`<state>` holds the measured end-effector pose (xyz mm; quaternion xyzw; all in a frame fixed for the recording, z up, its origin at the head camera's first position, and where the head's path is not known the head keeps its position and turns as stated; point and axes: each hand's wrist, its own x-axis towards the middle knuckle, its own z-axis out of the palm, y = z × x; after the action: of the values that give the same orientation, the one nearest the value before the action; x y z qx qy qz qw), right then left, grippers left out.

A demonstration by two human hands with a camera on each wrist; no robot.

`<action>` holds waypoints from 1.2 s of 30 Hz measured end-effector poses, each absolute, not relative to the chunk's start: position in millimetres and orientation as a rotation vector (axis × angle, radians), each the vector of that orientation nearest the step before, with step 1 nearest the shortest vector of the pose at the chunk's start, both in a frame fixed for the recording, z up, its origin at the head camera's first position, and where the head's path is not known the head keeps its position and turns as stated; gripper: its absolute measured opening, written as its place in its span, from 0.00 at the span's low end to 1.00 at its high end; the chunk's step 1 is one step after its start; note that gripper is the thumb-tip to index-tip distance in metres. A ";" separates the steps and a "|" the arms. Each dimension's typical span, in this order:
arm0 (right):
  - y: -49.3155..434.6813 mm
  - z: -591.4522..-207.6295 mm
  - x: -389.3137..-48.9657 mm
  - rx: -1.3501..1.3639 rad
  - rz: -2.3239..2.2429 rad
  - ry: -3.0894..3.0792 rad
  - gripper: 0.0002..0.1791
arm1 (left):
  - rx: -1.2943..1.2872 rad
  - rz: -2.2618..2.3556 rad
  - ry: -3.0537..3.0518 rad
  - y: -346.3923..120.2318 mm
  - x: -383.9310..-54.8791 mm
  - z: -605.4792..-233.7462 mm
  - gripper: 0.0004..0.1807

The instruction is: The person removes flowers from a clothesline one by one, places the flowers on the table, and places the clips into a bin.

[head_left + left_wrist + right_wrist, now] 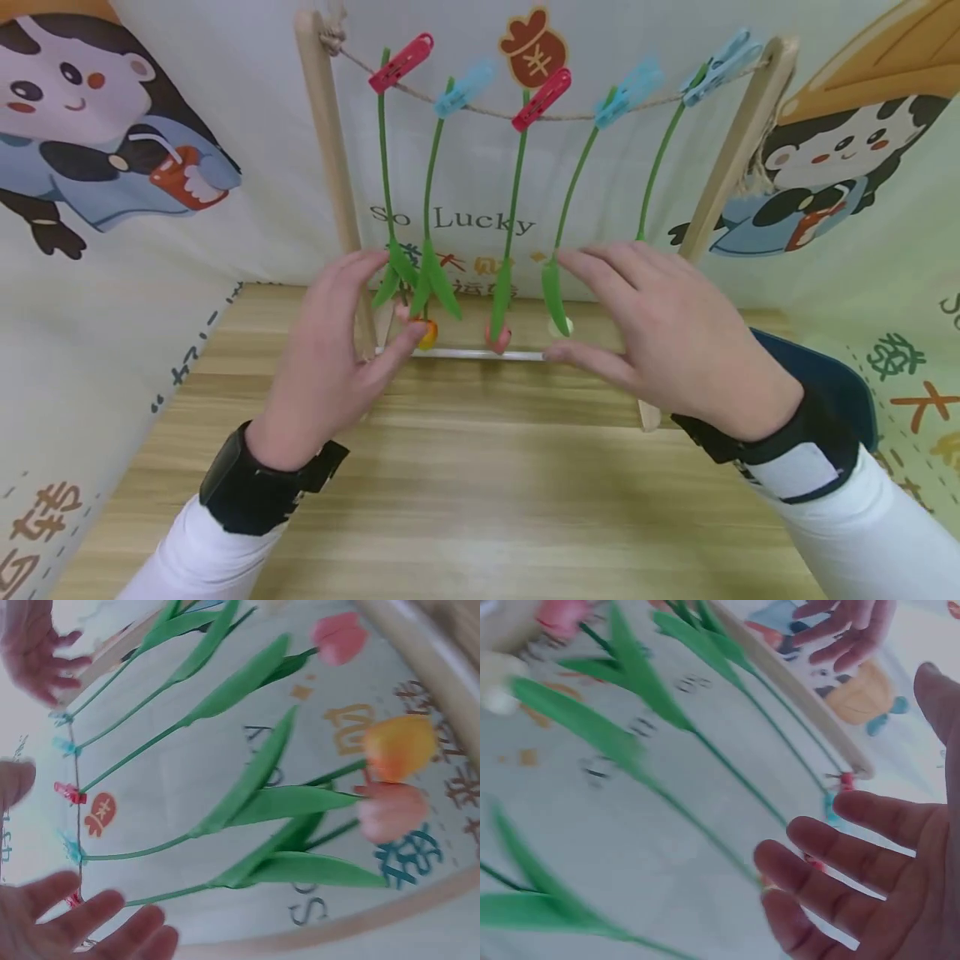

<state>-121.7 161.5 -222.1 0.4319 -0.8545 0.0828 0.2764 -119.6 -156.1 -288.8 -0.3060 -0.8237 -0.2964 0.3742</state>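
Note:
Several artificial tulips hang head-down from a rope point(577, 117), held by red clothespins point(401, 62) and blue clothespins point(630, 92). My left hand point(322, 358) is held out with loosely bent fingers beside the two leftmost tulips, a pale pink tulip point(394, 812) and an orange-yellow tulip point(401, 746). A pink tulip point(343, 637) hangs in the middle. To its right is a white tulip point(496, 682); my right hand point(667, 333), fingers spread and holding nothing, has its fingertips right by that stem in the head view. The rightmost tulip's head is hidden behind this hand.
A wooden frame point(326, 133) carries the rope between two posts, with a pale bar point(480, 355) low across it. It stands on a wood-grain table point(480, 500). A dark blue container point(855, 392) sits at the right, and printed cloth point(277, 167) hangs behind.

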 end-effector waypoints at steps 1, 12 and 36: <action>156.4 -212.9 -123.9 1.175 0.229 -2.254 0.42 | -0.770 -0.783 -2.074 -154.4 -123.3 -283.9 0.35; 95.4 -137.6 -167.8 1.108 0.216 -2.167 0.31 | -0.485 -1.152 -2.047 -136.6 -153.9 -242.7 0.31; 27.2 -96.1 -216.8 0.832 0.141 -2.550 0.22 | -0.293 -0.869 -2.093 -130.6 -192.6 -252.4 0.26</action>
<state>-216.8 27.2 -96.1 0.3019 -0.9248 0.0513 0.2259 -192.6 -130.6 -252.4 -0.1166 -0.8332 -0.3459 0.4154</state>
